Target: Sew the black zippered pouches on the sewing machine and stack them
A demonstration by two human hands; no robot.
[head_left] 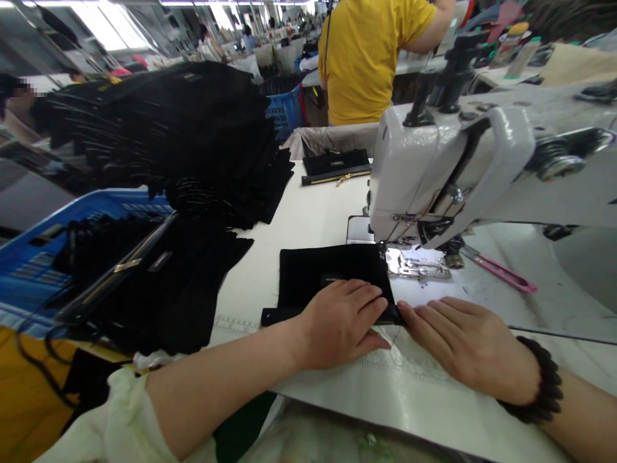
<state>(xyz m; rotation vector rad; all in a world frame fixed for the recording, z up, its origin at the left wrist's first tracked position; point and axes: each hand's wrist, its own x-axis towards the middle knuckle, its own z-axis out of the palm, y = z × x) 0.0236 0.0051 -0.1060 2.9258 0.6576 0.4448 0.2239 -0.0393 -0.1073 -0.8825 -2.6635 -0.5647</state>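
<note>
A black fabric piece (308, 273) with a small label lies flat on the white table, its right edge beside the needle area of a white sewing machine (414, 173). My left hand (337, 321) rests on its lower part, fingers stretched out over the fabric and the dark strip along the near edge. At the strip's right end, my right hand (463, 344), with a dark bead bracelet, has its fingers pressed together, thumb and fingertips on the corner. Loose threads lie between the hands.
Pink-handled snips (506, 273) lie right of the needle area. Behind the fabric are black pieces with a gold zipper (335, 168). A large black fabric stack (168, 128) and a blue basket (24, 257) stand at left. A person in yellow (366, 58) is beyond the table.
</note>
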